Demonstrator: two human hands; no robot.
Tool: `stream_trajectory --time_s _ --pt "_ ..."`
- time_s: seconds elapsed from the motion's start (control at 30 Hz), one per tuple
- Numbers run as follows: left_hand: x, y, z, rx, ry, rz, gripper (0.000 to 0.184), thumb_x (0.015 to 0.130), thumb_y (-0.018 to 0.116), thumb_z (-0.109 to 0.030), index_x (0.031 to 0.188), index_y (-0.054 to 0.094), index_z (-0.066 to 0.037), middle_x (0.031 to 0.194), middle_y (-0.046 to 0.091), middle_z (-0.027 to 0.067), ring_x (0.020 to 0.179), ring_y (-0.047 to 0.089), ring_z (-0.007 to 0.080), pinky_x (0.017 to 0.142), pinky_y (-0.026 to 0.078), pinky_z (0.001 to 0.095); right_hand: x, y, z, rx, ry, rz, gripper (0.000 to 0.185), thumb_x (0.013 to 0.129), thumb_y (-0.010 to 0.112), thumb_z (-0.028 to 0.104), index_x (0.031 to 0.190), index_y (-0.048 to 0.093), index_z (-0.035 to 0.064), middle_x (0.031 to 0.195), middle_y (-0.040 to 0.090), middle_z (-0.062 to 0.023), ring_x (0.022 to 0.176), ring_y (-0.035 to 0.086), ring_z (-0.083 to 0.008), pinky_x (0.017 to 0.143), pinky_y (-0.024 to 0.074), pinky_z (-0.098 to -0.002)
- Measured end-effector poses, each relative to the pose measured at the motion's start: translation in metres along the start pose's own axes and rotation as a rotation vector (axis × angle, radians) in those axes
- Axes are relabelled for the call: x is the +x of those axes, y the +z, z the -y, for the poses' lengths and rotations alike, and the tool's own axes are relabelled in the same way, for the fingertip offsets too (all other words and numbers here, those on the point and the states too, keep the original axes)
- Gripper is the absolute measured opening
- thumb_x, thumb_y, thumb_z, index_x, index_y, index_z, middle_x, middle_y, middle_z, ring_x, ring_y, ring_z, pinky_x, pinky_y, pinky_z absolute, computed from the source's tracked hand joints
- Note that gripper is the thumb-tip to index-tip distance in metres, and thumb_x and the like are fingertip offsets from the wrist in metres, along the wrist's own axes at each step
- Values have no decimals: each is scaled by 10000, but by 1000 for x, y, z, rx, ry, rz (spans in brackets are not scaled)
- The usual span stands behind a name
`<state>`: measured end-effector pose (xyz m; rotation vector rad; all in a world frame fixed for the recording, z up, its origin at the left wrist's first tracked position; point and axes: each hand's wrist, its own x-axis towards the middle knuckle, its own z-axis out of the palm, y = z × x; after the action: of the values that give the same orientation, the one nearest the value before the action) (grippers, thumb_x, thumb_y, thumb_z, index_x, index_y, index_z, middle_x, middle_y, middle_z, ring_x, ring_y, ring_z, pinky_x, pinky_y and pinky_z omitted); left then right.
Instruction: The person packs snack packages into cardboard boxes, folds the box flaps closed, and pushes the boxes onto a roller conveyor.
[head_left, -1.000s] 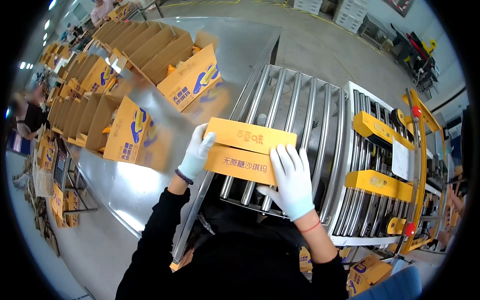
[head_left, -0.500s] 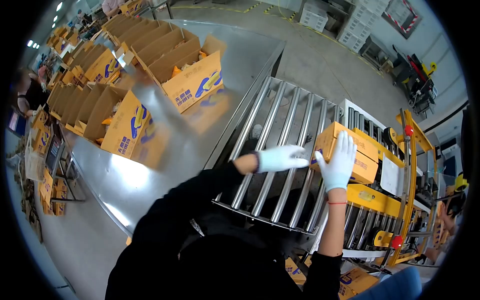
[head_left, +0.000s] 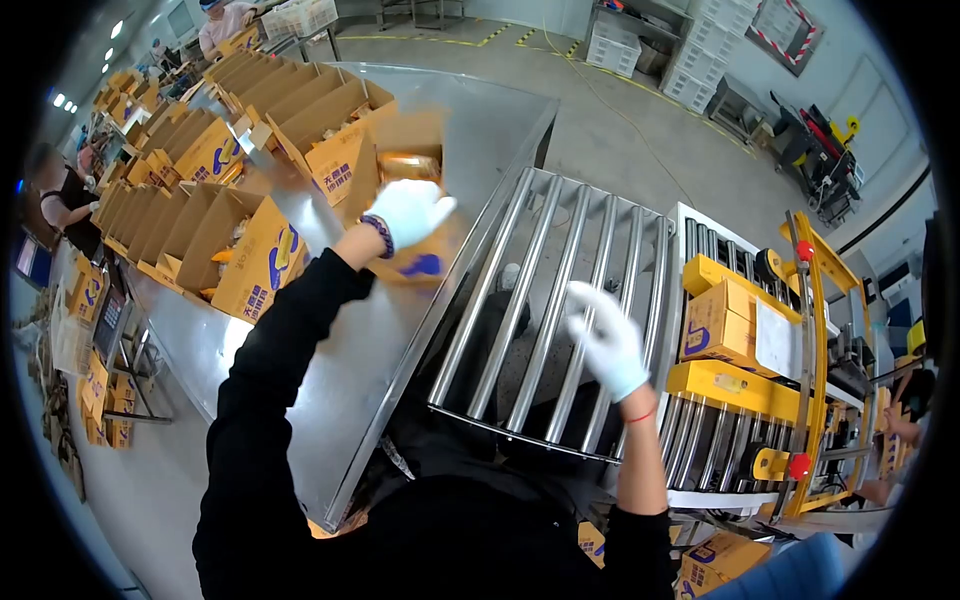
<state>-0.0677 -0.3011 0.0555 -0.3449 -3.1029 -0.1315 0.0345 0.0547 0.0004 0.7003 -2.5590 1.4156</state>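
My left hand, in a white glove, is at the near wall of an open carton on the metal table. Its fingers appear hooked over that wall, though motion blurs hand and carton. Wrapped goods show inside. My gloved right hand hovers above the roller conveyor, fingers apart, holding nothing. To its right, a closed carton sits between the yellow side guides of the sealing machine.
Rows of open cartons stand on the table's left and far side. The machine's yellow frame rises at right. Other people are at the far left and back. White crates stand on the floor beyond.
The closed carton has moved right into the machine, away from my hands. My left hand has swung left to an open carton, which has come away from its row. My right hand has drawn back left.
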Motion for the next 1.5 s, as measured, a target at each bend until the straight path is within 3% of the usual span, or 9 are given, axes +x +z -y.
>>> stream_trajectory --time_s 0.07,0.17,0.33,0.53,0.7,0.87,1.13,1.27,1.5 --pt "-10 0 -7 -799 254 -140 437 1025 546 -426 1121 722 -38 1070 733 200 1029 702 372 924 549 416 10 17 39 -206 -217 81 644 831 796 278 1401 597 54 1393 613 -170 1367 519 -371 1188 377 -477" --pt "-29 -15 15 -556 -17 -435 502 1025 581 -437 1310 626 -26 1270 669 222 1137 671 334 955 533 376 6 22 52 -252 -234 -33 697 796 820 298 1411 590 61 1427 588 -165 1400 481 -363 1218 325 -497" --pt "-66 1 23 -1325 -6 65 529 1045 582 -446 1280 661 21 1214 715 111 1124 679 205 974 540 332 4 26 2 -524 -317 129 603 815 804 280 1360 631 88 1431 593 -121 1401 483 -317 1224 311 -513" --pt "-37 22 -44 -348 230 -91 430 876 771 -401 1064 681 -25 1100 644 152 1050 600 329 945 501 418 30 15 10 300 209 36 384 922 724 227 1268 695 64 1182 737 -151 1169 667 -325 1165 424 -435" --pt "-14 78 -56 -277 -54 -566 514 804 864 -336 1134 628 -21 1133 595 135 1108 568 334 989 493 416 81 -1 27 -802 -277 16 956 710 881 276 1526 428 67 1529 457 -158 1414 437 -356 1203 332 -496" --pt "-20 112 -23 -1602 -214 -104 528 1012 694 -335 1350 562 49 1228 644 84 1136 607 149 1004 506 311 40 10 30 -651 -216 54 1004 663 902 357 1494 464 4 1429 528 -173 1374 461 -357 1244 240 -562" --pt "11 108 -183 -1135 -199 -529 491 915 736 -396 1137 660 36 1135 696 245 1037 692 375 917 545 433 -5 -32 -14 -956 142 28 1126 637 923 289 1561 347 5 1578 420 -182 1505 333 -357 1275 192 -525" --pt "-10 122 -253 -1069 244 167 585 982 663 -386 1392 545 14 1131 675 251 993 698 369 899 548 435 6 -52 -46 -1024 70 -14 1143 663 908 404 1560 338 -15 1593 402 -192 1517 312 -361 1271 194 -519" --pt "-112 12 -104 -320 132 -408 589 834 763 -229 1346 552 -28 1293 606 193 1170 568 377 1042 417 494 -21 -93 -86 -1121 221 -118 641 957 578 127 1562 383 46 1605 423 -145 1505 357 -335 1267 226 -464"
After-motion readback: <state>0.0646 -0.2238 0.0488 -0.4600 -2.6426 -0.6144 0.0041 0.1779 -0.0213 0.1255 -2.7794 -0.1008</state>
